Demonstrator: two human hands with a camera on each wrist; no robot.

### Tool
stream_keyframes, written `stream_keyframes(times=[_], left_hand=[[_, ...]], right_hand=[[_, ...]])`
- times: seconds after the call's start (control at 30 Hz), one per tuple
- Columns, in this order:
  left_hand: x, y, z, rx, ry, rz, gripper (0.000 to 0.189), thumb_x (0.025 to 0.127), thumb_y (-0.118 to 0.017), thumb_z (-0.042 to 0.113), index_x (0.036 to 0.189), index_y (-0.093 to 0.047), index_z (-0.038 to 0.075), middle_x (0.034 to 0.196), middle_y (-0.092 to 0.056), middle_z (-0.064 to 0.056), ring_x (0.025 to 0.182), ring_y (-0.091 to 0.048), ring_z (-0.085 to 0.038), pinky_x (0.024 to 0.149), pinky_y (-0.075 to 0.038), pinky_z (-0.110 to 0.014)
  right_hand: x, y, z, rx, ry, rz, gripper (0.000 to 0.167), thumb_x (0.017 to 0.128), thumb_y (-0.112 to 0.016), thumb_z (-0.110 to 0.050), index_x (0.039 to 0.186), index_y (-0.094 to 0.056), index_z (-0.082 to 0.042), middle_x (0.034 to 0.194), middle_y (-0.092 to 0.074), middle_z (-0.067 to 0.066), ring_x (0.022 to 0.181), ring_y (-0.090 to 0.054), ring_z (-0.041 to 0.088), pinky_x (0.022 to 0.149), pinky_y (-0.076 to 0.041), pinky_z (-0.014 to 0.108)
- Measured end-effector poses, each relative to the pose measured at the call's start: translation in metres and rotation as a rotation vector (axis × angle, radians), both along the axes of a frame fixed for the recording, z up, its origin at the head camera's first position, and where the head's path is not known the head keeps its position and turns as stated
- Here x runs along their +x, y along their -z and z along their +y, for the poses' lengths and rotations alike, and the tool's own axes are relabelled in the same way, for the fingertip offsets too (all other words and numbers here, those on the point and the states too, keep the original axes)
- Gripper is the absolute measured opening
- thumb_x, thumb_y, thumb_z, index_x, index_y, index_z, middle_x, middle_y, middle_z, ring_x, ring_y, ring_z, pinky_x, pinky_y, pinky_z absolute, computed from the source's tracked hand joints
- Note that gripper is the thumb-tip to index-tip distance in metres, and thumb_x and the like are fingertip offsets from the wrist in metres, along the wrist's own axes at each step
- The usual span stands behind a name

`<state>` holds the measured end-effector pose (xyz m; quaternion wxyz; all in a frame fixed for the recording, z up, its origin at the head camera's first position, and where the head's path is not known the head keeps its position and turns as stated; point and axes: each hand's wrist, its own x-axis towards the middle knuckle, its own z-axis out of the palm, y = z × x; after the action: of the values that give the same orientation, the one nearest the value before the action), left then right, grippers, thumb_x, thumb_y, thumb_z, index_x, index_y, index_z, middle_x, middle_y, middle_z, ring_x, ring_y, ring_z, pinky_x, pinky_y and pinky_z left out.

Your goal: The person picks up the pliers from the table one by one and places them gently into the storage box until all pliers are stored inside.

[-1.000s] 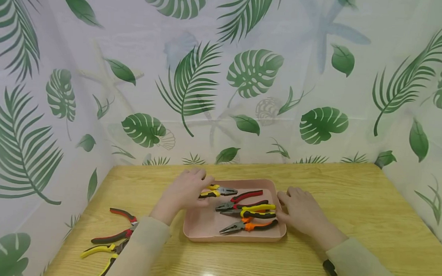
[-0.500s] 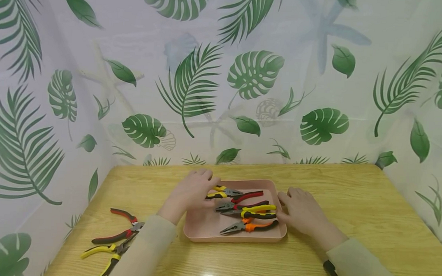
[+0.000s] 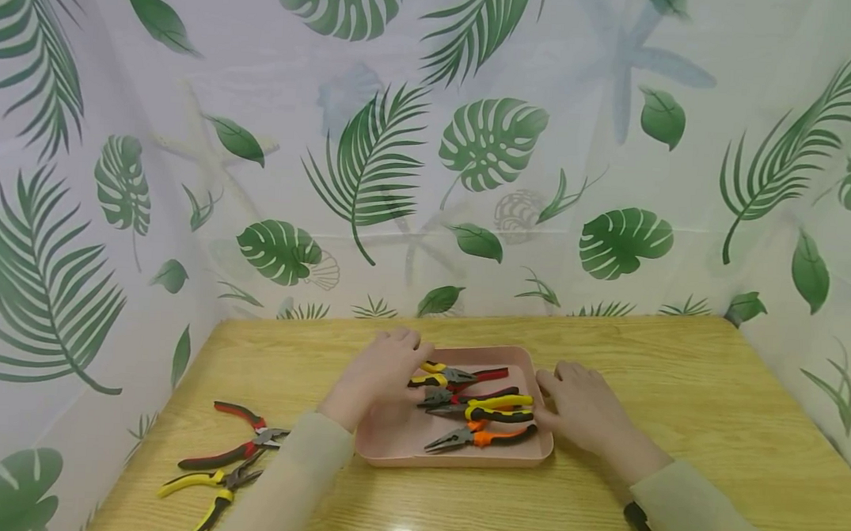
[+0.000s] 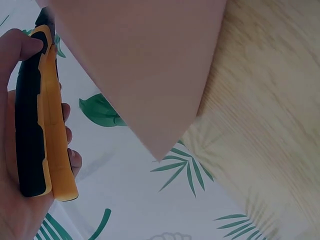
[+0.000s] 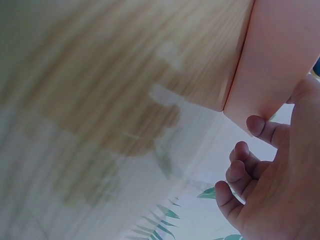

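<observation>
My left hand [image 3: 381, 374] grips yellow-and-black pliers [image 4: 35, 115] by the handles, thumb along one side and fingers round the other, over the left back part of the pink tray [image 3: 452, 461]. Their metal nose points right and overlaps red-and-black pliers [image 3: 494, 394] in the tray. Below those lie yellow-and-black pliers [image 3: 501, 411] and orange-and-black long-nose pliers [image 3: 485, 438]. At the tray's right side, my right hand [image 3: 586, 407] holds the rim, its thumb toward the inside and a fingertip against the outer wall [image 5: 272, 65]; the other fingers are bent loosely.
On the wooden table [image 3: 711, 428], left of the tray, lie spread red-and-black pliers [image 3: 246, 450] and spread yellow-and-black pliers [image 3: 223, 488] beside my left sleeve [image 3: 295, 474]. A leaf-printed cloth [image 3: 401, 177] hangs behind the table and at both sides.
My left hand has moved right with the yellow-and-black pliers, whose nose now covers part of the red-and-black ones. My right hand has stayed at the tray's right rim.
</observation>
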<state>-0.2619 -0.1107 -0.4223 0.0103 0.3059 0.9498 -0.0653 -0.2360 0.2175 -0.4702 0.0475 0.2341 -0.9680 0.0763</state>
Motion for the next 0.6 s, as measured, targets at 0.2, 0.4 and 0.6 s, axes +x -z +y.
stream_keyframes(times=[0.2,0.4,0.6], left_hand=[[-0.001,0.004,0.005,-0.015,0.001,0.003,0.057,0.094,-0.077,0.049,0.138,-0.058,0.017,0.128,-0.062,-0.004,0.121,-0.057,-0.024,0.104,-0.049,-0.045],[-0.003,0.009,0.008,-0.044,0.003,0.006,0.053,0.097,-0.073,0.051,0.136,-0.058,0.019,0.128,-0.062,-0.004,0.121,-0.057,-0.024,0.102,-0.049,-0.043],[-0.003,0.012,0.012,-0.075,0.001,0.016,0.051,0.097,-0.072,0.052,0.134,-0.059,0.020,0.126,-0.062,-0.002,0.121,-0.057,-0.023,0.103,-0.049,-0.042]], right_hand=[[-0.001,0.003,0.001,-0.001,-0.007,0.006,0.023,0.090,-0.070,-0.038,0.096,-0.058,-0.019,0.085,-0.045,0.002,0.077,-0.041,0.019,0.066,-0.030,0.034],[-0.002,0.005,0.002,0.006,-0.008,0.011,0.025,0.089,-0.071,-0.038,0.098,-0.060,-0.018,0.085,-0.046,0.002,0.077,-0.041,0.019,0.067,-0.032,0.034],[-0.002,0.005,0.002,0.013,0.000,0.005,0.025,0.090,-0.072,-0.038,0.100,-0.061,-0.018,0.086,-0.046,0.002,0.078,-0.042,0.019,0.067,-0.033,0.035]])
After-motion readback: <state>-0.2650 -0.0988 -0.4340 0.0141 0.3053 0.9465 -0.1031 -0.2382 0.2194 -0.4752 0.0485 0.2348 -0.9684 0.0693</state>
